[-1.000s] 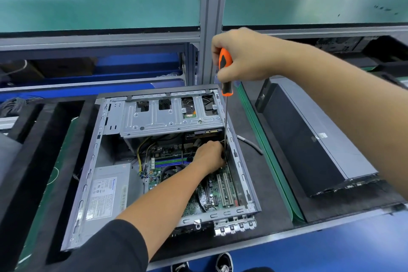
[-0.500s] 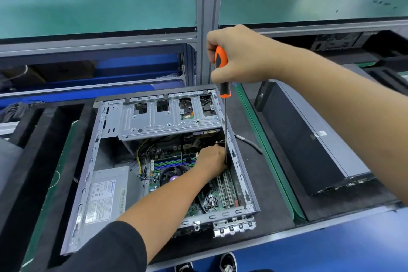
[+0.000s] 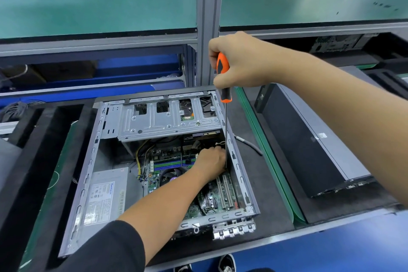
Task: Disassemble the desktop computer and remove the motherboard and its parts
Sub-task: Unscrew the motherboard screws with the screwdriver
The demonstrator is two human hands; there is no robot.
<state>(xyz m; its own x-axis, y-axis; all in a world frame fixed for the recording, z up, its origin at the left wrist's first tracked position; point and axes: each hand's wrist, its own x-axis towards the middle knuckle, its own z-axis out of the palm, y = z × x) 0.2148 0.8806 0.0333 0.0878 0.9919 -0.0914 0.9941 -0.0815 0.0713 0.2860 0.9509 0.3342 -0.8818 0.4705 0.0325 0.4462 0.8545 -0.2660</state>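
Screw removal, motherboard point(image 3: 212, 199) in open case point(image 3: 92, 161) — my right hand point(image 3: 240, 62) fisted round the screwdriver point(image 3: 223, 68), left hand point(image 3: 209, 160) curled steadying its tip at the case's right wall — I'd keep the shaft plumb.

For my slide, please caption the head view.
Right hand drives screwdriver into open computer case; left hand steadies it.

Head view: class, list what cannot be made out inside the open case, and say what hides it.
- Screwdriver tip and its screw: hidden behind the left hand.
- Left fingers: curled out of sight, grip unclear.
- Motherboard middle: covered by the left forearm.
- Power supply label text: too small to read.
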